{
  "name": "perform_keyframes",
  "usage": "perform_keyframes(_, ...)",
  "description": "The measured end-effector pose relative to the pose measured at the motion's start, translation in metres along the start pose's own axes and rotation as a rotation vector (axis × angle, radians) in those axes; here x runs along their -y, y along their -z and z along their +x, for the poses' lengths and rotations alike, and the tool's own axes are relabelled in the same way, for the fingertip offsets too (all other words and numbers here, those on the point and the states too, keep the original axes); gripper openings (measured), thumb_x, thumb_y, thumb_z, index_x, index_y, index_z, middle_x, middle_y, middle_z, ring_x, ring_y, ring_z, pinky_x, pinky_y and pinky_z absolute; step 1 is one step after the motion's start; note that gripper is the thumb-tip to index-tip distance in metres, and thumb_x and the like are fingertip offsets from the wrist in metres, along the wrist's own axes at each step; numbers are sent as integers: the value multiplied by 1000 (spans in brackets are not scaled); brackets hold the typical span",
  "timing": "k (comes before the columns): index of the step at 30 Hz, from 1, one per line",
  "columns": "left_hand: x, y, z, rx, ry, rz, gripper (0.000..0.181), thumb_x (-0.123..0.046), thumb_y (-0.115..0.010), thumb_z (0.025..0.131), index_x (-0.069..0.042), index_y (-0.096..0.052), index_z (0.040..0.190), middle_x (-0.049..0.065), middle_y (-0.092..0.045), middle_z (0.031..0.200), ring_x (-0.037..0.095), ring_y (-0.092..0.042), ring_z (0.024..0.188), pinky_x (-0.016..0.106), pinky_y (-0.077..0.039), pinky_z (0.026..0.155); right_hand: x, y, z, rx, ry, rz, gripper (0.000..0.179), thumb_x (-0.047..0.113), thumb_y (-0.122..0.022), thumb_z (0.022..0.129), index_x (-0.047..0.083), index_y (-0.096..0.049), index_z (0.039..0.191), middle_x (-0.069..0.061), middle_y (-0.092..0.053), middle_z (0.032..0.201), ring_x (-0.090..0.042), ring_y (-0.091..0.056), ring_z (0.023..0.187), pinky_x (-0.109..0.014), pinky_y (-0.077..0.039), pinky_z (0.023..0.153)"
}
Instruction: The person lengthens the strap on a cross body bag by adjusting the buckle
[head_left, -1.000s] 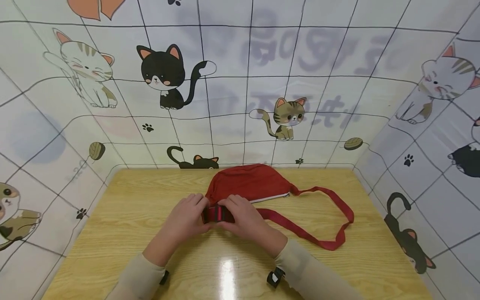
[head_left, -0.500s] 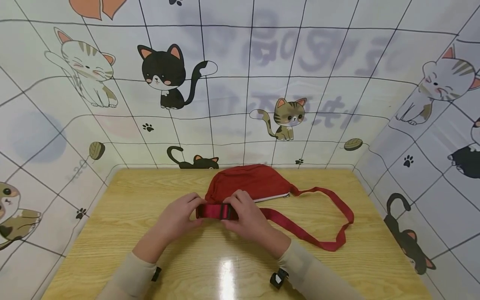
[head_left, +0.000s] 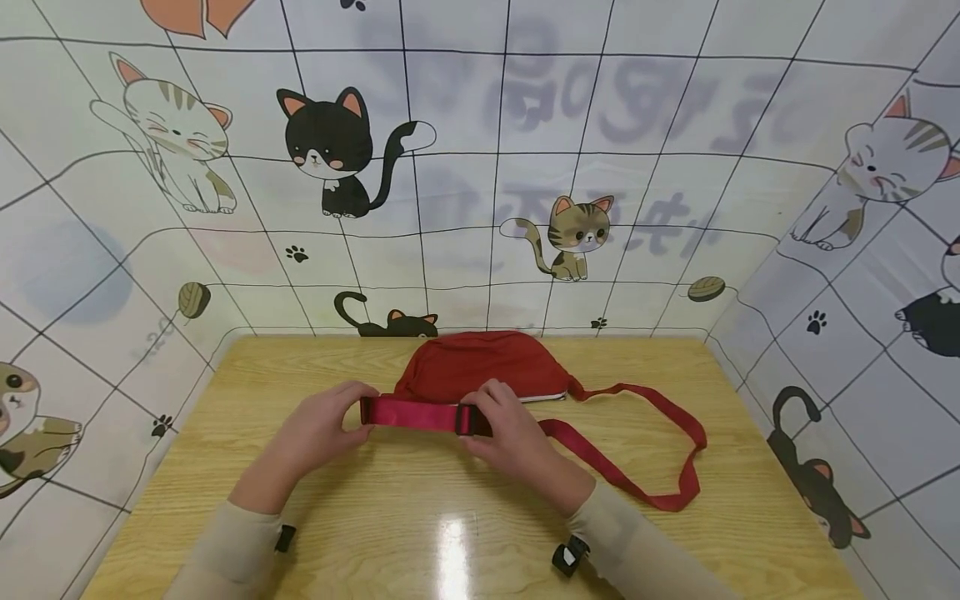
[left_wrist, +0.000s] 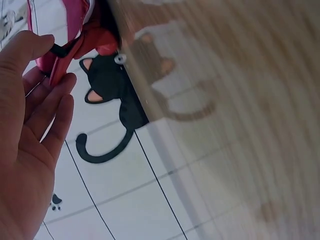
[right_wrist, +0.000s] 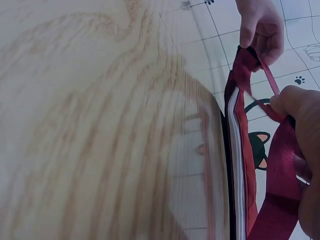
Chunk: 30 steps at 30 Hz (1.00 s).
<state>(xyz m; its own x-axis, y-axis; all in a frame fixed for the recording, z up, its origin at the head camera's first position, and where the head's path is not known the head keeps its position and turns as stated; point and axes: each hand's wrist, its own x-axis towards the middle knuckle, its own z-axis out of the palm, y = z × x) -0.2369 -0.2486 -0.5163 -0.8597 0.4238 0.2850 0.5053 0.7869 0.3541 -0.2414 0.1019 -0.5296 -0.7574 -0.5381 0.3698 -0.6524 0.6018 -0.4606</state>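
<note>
A red waist bag [head_left: 480, 367] lies at the back of the table with its white-edged zipper towards me. In front of it, a stretch of its red strap [head_left: 416, 413] is pulled straight between my two hands. My left hand [head_left: 318, 429] pinches the strap's left end at a black buckle piece [left_wrist: 59, 50], mostly covered by the fingers. At the other end, my right hand [head_left: 513, 433] grips the strap by a black slider [head_left: 465, 419], thumb below and fingers above. In the right wrist view, the doubled webbing shows between both hands.
The rest of the strap [head_left: 690, 442] loops loosely over the right of the wooden table [head_left: 300, 525]. A wall [head_left: 465, 183] with printed cats and grid lines stands behind the table and along its sides. Black bands sit at both wrists.
My left hand has moved left, drawing out the strap between the hands. My right hand has shifted slightly right with the slider. The bag has slid a little to the left.
</note>
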Motion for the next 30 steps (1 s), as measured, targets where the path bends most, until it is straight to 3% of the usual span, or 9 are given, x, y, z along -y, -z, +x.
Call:
perform_keyframes(6, 8, 6, -2, 20, 40, -37, 50, -14, -95, 87, -14, -72, 131, 0, -76, 125, 29, -75, 113, 51, -61, 96, -4, 0, 0, 21, 0, -6, 49, 21, -93, 91, 15, -66, 131, 3, -63, 121, -14, -54, 114, -33, -58, 91)
perform_keyframes(17, 15, 8, -2, 34, 13, -20, 49, -8, -95, 86, -14, -72, 128, -3, -76, 118, 23, -76, 105, 48, -61, 91, -6, -5, 2, 18, -7, -34, 47, 23, -96, 88, 17, -70, 127, 7, -71, 114, -10, -54, 101, -30, -53, 81)
perform_keyframes(30, 19, 5, 6, 139, 30, 41, 44, -9, -98, 83, -17, -72, 118, -7, -72, 110, 18, -74, 96, 43, -61, 85, -6, -6, 2, 60, -66, -27, 50, 27, -98, 87, 16, -71, 128, 7, -71, 115, -11, -55, 101, -32, -54, 84)
